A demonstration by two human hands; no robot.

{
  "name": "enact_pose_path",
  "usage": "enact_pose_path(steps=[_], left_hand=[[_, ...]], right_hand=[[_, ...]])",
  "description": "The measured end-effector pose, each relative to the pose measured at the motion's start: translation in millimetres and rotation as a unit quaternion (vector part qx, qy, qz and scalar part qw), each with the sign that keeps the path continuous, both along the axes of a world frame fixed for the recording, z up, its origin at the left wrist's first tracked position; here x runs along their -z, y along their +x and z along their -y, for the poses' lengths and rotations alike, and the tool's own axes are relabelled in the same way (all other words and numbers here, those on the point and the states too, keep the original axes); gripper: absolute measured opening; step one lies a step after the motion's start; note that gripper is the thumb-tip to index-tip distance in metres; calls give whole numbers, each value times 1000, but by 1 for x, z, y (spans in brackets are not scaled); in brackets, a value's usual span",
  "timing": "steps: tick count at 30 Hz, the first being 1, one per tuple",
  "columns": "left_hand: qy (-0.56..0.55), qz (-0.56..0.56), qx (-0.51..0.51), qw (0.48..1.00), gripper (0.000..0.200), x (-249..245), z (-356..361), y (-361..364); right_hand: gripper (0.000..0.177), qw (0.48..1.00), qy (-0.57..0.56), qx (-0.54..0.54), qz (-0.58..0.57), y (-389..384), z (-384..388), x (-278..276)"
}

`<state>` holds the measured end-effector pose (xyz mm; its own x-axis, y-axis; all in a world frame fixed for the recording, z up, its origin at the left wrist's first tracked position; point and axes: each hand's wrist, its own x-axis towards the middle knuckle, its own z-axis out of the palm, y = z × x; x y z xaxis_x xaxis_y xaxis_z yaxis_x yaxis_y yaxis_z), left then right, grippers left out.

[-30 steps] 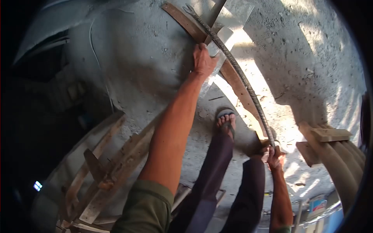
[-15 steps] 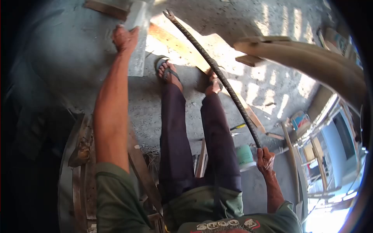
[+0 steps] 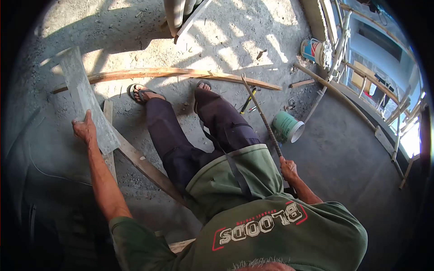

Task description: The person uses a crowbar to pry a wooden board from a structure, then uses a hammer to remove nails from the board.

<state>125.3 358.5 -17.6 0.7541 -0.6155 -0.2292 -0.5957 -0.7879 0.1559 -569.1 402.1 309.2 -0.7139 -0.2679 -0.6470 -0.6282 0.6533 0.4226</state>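
My left hand (image 3: 85,128) grips the edge of a flat grey board (image 3: 86,97), which is held out at the left above the dusty floor. In my right hand (image 3: 288,169) is a long ribbed metal bar (image 3: 266,122), gripped near its lower end. The bar's forked tip points up and away, close to a long wooden strip (image 3: 158,72) on the ground. My two sandalled feet stand just on the near side of that strip.
A green bucket (image 3: 285,126) lies tipped right of the bar, with a yellow-black tool (image 3: 248,100) nearby. Another bucket (image 3: 313,50) stands at the upper right. A long pole (image 3: 337,95) leads toward scaffolding. Wooden planks (image 3: 147,167) lie at the lower left.
The view has turned. The board has come nearer and lower on the left, still in my left hand. The bar now reaches less far out, with its tip nearer my legs.
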Motion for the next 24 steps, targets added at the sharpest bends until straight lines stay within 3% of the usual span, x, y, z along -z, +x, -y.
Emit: enact_pose_path(steps=[4,5,9,11,12,14,18,21,24], left_hand=[[-7,16,35,999,70,-42,-9,-34],[7,16,37,999,68,-56,-12,-44],[24,11,61,998,63,-93,-21,-97],[58,22,87,994,60,-123,-23,-126],[73,40,98,992,60,-135,-27,-137],[81,25,135,987,59,-154,-30,-162],[68,51,181,980,56,-176,-47,-199],[91,37,179,979,55,-205,-36,-229],[120,20,168,978,54,-222,-31,-255]], right_hand=[[59,988,6,156,-2,-50,-16,33],[46,978,-1,206,41,-65,-20,39],[57,973,36,218,68,-134,-49,77],[59,982,45,148,109,-161,-70,88],[59,979,32,165,114,-168,-74,90],[59,991,25,63,113,-165,-72,82],[58,951,51,232,197,-182,-91,97],[55,969,-73,133,196,-180,-123,105],[57,953,-34,199,225,-176,-118,112]])
